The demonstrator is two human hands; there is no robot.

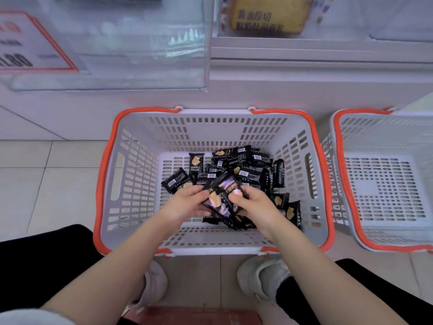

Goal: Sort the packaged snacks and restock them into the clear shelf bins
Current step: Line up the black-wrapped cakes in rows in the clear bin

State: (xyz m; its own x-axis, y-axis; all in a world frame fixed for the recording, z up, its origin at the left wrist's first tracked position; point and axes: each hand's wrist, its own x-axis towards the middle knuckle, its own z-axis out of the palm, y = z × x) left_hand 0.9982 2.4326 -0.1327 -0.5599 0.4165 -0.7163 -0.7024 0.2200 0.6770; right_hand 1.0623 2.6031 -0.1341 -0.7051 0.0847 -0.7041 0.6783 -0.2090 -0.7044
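While both arms are reaching down into the grey basket (131, 184) with the orange rim, the left hand (187, 202) and right hand (251, 205) are each curling fingers round a small bunch of black snack packs (222, 195) held between them, just above the loose pile of packs (248, 165) lying on the basket floor; a second basket (384, 184) is sitting just beside it on the right, and a clear shelf bin (140, 43) is hanging above
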